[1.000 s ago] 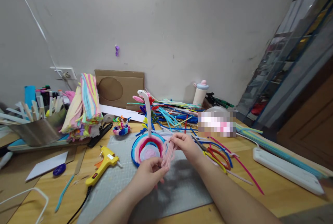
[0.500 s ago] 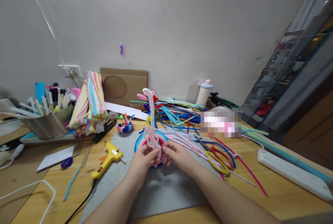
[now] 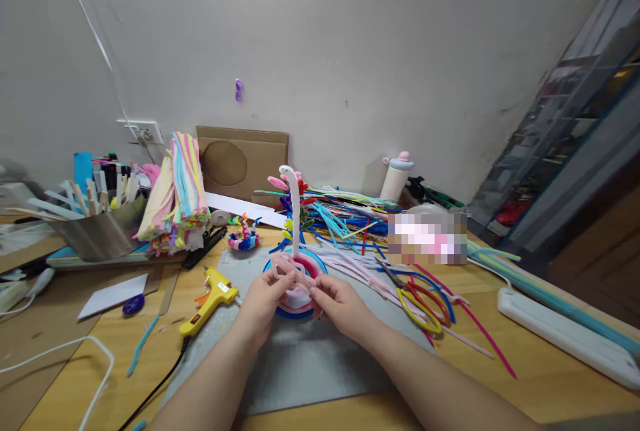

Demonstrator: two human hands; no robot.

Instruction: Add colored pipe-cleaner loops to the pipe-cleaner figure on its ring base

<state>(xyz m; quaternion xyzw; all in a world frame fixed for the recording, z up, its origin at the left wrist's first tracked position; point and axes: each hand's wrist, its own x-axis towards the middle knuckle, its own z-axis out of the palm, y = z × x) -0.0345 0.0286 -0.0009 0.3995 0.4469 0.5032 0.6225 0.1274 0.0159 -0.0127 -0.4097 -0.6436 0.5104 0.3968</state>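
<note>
Between my two hands is a pale pink piece of bent pipe cleaners (image 3: 284,265), folded into several narrow loops. My left hand (image 3: 264,297) pinches it from the left between thumb and fingers. At its right end my right hand (image 3: 340,301) is closed on it too. Just behind and below sits a round pipe-cleaner base (image 3: 320,259) with blue, pink and white rings, partly covered by the hands. A tall white pipe-cleaner neck (image 3: 296,221) with a curved top rises behind the pink piece; colourful pipe-cleaner flowers (image 3: 287,204) show around it.
On the left lie a yellow glue gun (image 3: 215,297) and its black cord. Scissors (image 3: 413,304) and loose pink pipe cleaners (image 3: 360,267) lie on the right, before a white power strip (image 3: 560,334). A grey mat (image 3: 320,374) is under the work. A bottle (image 3: 397,177) stands behind.
The pink looped piece has tipped from upright to a flatter slant running down to the right. My right hand has closed on its right end. The view has shifted slightly.
</note>
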